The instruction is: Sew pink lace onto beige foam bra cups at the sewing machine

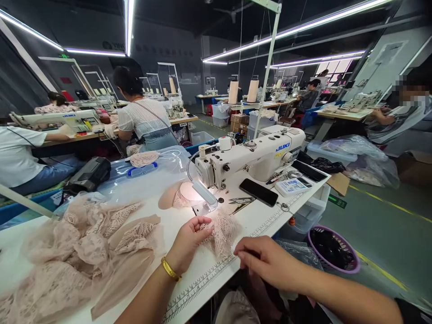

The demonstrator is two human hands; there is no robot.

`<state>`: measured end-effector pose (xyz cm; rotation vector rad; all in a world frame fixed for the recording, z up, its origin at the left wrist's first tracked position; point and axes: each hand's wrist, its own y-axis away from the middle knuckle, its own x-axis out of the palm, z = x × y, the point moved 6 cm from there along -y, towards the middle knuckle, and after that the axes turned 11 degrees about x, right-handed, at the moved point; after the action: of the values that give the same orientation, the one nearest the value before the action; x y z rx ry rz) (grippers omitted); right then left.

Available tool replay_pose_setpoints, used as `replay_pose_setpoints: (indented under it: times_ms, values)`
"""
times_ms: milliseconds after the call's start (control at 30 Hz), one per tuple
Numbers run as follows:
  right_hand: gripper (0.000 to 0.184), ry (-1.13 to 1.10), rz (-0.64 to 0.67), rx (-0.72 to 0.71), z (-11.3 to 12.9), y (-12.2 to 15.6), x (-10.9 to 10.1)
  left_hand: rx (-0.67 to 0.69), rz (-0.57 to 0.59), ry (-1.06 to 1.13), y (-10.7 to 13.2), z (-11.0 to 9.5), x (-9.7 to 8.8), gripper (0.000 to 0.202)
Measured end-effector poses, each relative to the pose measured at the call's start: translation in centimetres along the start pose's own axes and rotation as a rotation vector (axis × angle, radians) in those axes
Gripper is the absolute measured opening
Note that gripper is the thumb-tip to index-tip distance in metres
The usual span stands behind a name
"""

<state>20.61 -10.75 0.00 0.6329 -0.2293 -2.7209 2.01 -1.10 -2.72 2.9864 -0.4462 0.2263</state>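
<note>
A piece of pale pink lace fabric (223, 231) lies at the front of the sewing table. Its left edge is pinched between the thumb and fingers of my left hand (192, 238), which wears a gold bracelet. My right hand (263, 261) is closed at the lace's lower right edge; what its fingertips hold is hidden. Just beyond the left hand is the lit needle area of a white sewing machine (253, 155), where more beige fabric (168, 195) lies. A large heap of pink lace pieces (91, 238) spreads over the table's left side.
Thread snips (241, 200), a black phone (259, 192) and a white box (292, 186) lie right of the needle. A ruler strip (216, 270) follows the front edge. A purple basket (358, 265) stands on the floor. Several people work at other machines.
</note>
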Motion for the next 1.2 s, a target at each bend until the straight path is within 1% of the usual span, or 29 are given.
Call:
replay_pose_setpoints:
  times_ms: [33,67,100,133,167,267,300,367,467,500,567,633,667,700,800,867,967,1033,1100,1200]
  values:
    - [0.019,0.094,-0.128,-0.066,0.9,-0.2,-1.6,-0.002,0.004,0.0,0.0,0.0,0.1,0.054]
    - [0.019,0.167,-0.201,-0.117,1.6,-0.6,-2.5,-0.004,0.007,-0.001,0.0,0.0,0.1,0.053]
    - [0.019,0.221,-0.248,-0.144,2.0,-1.1,-2.9,-0.007,0.009,-0.002,0.0,-0.1,0.1,0.053]
    - [0.017,0.253,-0.261,-0.147,2.1,-1.8,-2.8,-0.008,0.012,-0.004,0.0,-0.1,0.1,0.052]
    - [0.017,0.257,-0.256,-0.133,1.9,-2.6,-2.5,-0.01,0.012,-0.006,0.0,-0.2,0.1,0.052]
    - [0.036,0.172,-0.241,-0.094,0.9,-4.9,-0.8,-0.007,0.014,-0.02,0.0,-0.3,0.0,0.05]
    - [0.039,0.131,-0.249,-0.097,0.7,-5.3,-0.5,-0.006,0.016,-0.022,0.0,-0.4,-0.1,0.049]
    - [0.033,0.048,-0.268,-0.115,0.5,-5.9,-0.4,-0.006,0.021,-0.022,0.1,-0.5,-0.1,0.048]
    - [0.023,-0.018,-0.28,-0.141,0.8,-5.8,-1.4,-0.009,0.025,-0.019,0.1,-0.7,-0.2,0.046]
    - [0.022,0.004,-0.277,-0.156,0.9,-5.6,-1.6,-0.007,0.024,-0.021,0.1,-0.7,-0.3,0.045]
    - [0.03,0.125,-0.267,-0.232,1.1,-5.3,-1.6,0.002,0.026,-0.027,0.1,-0.6,-0.4,0.046]
    - [0.044,0.287,-0.27,-0.355,1.1,-5.0,-0.9,0.016,0.03,-0.048,0.0,-0.4,-0.6,0.046]
    - [0.047,0.354,-0.279,-0.419,1.0,-4.9,-0.4,0.024,0.033,-0.063,0.0,-0.3,-0.6,0.046]
    - [0.046,0.404,-0.294,-0.47,0.8,-4.9,0.1,0.031,0.038,-0.077,0.0,-0.2,-0.7,0.045]
    - [0.028,0.465,-0.343,-0.555,0.5,-5.0,0.8,0.045,0.05,-0.099,0.0,-0.1,-0.7,0.044]
    - [0.022,0.476,-0.355,-0.582,0.8,-5.0,0.6,0.045,0.05,-0.103,0.1,-0.2,-0.7,0.044]
    - [0.024,0.506,-0.356,-0.601,2.2,-4.9,-0.4,0.032,0.031,-0.086,0.2,-0.6,-0.6,0.043]
    - [0.027,0.537,-0.339,-0.601,3.4,-5.1,-0.8,0.008,0.023,-0.019,0.3,-0.9,-0.4,0.043]
    - [0.027,0.533,-0.287,-0.591,4.4,-5.7,-0.6,-0.004,0.024,0.076,0.5,-1.3,-0.1,0.045]
    - [0.028,0.415,-0.165,-0.608,5.6,-6.8,0.4,-0.015,0.044,0.184,0.6,-1.6,0.4,0.054]
